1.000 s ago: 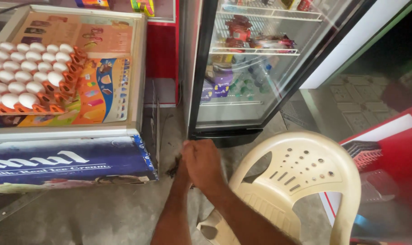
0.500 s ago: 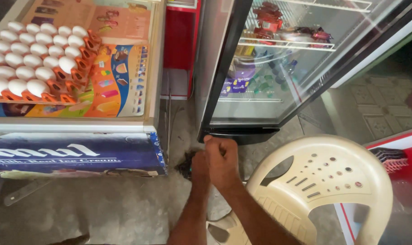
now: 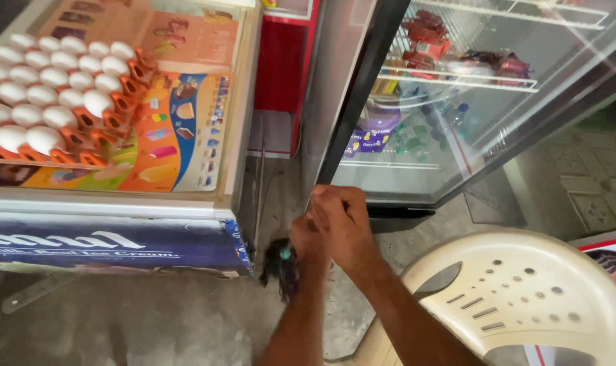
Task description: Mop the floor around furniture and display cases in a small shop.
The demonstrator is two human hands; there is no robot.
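**Mia:** What are the two hands doing?

**Ben:** They are close together, low in the middle of the view. The right hand (image 3: pixel 345 224) is on top. Its fingers are curled in tight, like a loose fist. I cannot tell what it pinches, if anything.

**Mia:** And the other one?

**Ben:** The left hand (image 3: pixel 306 245) sits just under it, at about 8 o'clock from it. Its fingers are closed around a small dark bundle (image 3: pixel 281 266). The bundle looks like black threads or bristles with a tiny green bit near the top. It is too blurry to name for sure.

**Mia:** Where is the bundle?

**Ben:** It hangs from the left hand, above the grey floor (image 3: pixel 152 325), just beside the front corner of the ice cream freezer (image 3: pixel 104 240).

**Mia:** What is on the freezer?

**Ben:** An orange egg tray (image 3: pixel 97 122) full of white eggs (image 3: pixel 43 139), at 10 o'clock from the hands. It lies on a bright picture sheet of ice creams.

**Mia:** What is up at 1 o'clock?

**Ben:** A glass-door fridge (image 3: pixel 457 102) with red packs and bottles on wire shelves. The right hand is near the bottom of its dark door frame.

**Mia:** And at 4 o'clock?

**Ben:** A cream plastic chair (image 3: pixel 525 298) with little holes in its back. The right arm passes just beside it.
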